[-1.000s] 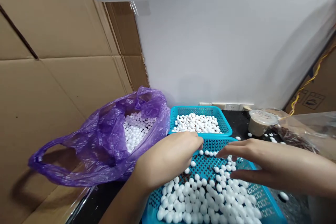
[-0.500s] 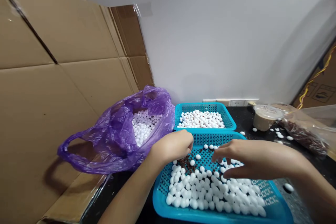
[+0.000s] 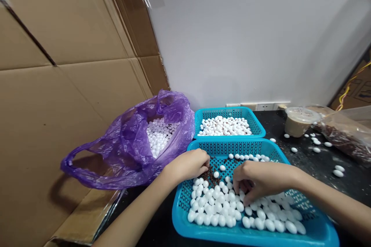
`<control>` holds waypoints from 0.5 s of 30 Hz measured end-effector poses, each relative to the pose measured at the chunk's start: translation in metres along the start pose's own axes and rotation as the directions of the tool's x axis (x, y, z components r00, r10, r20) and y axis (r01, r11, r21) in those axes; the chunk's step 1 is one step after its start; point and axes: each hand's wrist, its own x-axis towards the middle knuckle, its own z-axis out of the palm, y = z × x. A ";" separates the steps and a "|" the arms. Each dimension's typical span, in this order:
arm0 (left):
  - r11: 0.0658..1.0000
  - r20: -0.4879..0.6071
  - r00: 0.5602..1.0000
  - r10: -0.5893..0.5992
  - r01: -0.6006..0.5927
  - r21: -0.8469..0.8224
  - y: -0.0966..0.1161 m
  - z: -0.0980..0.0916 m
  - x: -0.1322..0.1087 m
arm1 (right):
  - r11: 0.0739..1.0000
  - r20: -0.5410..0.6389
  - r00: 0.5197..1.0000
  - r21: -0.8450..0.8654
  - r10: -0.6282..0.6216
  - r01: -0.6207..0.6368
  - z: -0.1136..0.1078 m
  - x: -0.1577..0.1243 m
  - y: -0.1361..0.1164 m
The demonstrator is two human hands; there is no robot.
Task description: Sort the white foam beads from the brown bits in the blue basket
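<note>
A near blue mesh basket (image 3: 315,231) holds many small white pellets (image 3: 220,210) and a patch of dark brown crumbs (image 3: 211,175). My left hand (image 3: 188,164) is inside the basket's left side, fingers curled together at the brown crumbs. My right hand (image 3: 261,180) rests on the white pellets in the middle, fingers bent down into them as if pinching. What either hand holds is hidden. A second blue basket (image 3: 255,121) behind is filled with white pellets.
A purple plastic bag (image 3: 127,150) with white pellets lies left of the baskets, against large cardboard sheets (image 3: 63,85). On the black table (image 3: 315,162) at right are loose pellets, a lidded cup (image 3: 298,120) and a clear bag of brown bits (image 3: 344,139). A white wall stands behind.
Both hands have drawn back toward me and lower into the near basket. My right hand went from spread fingers to bent fingers on the pellets. The camera view dropped slightly.
</note>
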 end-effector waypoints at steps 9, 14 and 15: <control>1.000 -0.044 0.999 -0.008 0.007 -0.024 -0.004 0.006 0.006 | 0.996 0.017 0.999 0.080 -0.051 0.050 -0.003 0.006 0.013; 1.000 -0.082 0.997 -0.009 0.008 -0.016 0.000 0.010 0.007 | 0.996 0.029 0.999 0.080 -0.046 0.044 -0.003 0.004 0.013; 1.000 -0.092 0.996 -0.011 0.010 -0.018 0.000 0.011 0.007 | 0.996 0.033 0.999 0.079 -0.041 0.038 -0.004 0.004 0.013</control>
